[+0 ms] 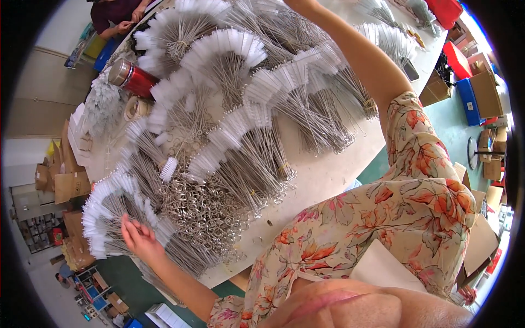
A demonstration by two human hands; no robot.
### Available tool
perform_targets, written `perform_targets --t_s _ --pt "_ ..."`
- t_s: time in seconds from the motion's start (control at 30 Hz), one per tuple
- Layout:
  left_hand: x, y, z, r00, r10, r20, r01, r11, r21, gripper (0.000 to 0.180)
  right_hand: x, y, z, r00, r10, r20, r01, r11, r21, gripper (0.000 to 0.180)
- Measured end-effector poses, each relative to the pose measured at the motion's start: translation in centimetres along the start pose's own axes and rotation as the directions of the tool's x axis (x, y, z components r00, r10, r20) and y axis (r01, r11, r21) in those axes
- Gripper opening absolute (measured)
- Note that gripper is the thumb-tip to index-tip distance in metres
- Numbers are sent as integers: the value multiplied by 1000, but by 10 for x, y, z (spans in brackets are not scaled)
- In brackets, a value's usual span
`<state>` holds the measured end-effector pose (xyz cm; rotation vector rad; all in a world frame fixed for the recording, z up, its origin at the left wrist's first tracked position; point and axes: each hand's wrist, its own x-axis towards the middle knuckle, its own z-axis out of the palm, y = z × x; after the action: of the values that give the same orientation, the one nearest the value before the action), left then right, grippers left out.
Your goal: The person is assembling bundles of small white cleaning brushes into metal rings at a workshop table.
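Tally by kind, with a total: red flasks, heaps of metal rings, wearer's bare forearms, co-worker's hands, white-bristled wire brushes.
Red flask: 1
Heap of metal rings: 1
Wearer's bare forearms: 2
Co-worker's hands: 2
White-bristled wire brushes: too many, overlapping, to count
Total: 6, brushes aside

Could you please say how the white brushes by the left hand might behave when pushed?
The white brushes would probably be light, given their thin wire stems. Those stems look straight, so likely fairly stiff. Fanned out by the left hand, they may spread apart.
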<state>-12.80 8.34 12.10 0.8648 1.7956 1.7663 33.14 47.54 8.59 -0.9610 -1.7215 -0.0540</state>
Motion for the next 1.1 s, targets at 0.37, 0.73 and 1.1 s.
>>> perform_targets --t_s 0.37,0.73,1.1 --pt "-92 -24 -46 968 -226 -107 200 957 -212 28 -40 38 -15 739 338 582 41 841 -540 23" --pt "-127 -43 -70 973 -225 -51 193 915 -354 26 -1 50 -14 876 -78 475 438 541 -718 11" --pt "-147 -48 -57 971 -238 -3 220 904 -365 27 -40 57 13 513 510 691 -113 838 -534 18"
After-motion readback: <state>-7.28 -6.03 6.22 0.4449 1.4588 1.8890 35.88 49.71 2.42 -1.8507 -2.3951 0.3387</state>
